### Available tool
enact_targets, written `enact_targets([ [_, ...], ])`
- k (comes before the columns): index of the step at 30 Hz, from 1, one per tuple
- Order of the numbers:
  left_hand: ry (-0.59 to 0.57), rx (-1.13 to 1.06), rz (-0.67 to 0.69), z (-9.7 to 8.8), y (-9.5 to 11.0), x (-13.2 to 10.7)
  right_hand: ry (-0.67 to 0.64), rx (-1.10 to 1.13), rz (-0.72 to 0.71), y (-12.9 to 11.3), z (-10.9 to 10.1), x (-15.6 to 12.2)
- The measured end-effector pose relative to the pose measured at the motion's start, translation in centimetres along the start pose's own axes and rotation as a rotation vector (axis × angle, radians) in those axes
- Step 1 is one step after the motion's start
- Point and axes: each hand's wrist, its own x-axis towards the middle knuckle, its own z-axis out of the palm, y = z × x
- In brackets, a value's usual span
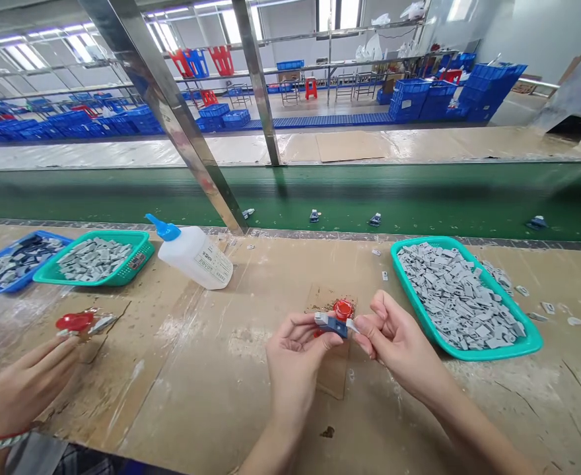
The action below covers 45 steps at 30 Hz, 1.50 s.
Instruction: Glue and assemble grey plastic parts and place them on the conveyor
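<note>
1. Left hand [295,349] grips navy part [334,326], near side of red dish [343,309].
2. Right hand [394,340] pinches pale piece [351,324] at navy part's end.
3. Probably best: brace left, align squarely.

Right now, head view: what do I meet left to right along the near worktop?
Blue basket → smaller green basket → white bottle → left hand → blue-and-gray part → right hand → larger green basket.
</note>
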Motion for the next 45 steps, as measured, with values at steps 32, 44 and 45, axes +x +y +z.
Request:
enact_targets([
  [32,-0.276,1.506,0.679,1.1,1.7,29.2,0.316,-1.465,-0.209,-0.7,-15.0,3.3],
  [44,0.031,1.670,0.472,-3.6,3.9,35.2,0.382,-1.395,-0.222,-2.6,-16.2,7.1],
  [45,0.041,1.665,0.474,-3.7,4.0,35.1,0.372,-1.414,-0.221,-2.5,-16.1,7.5],
])
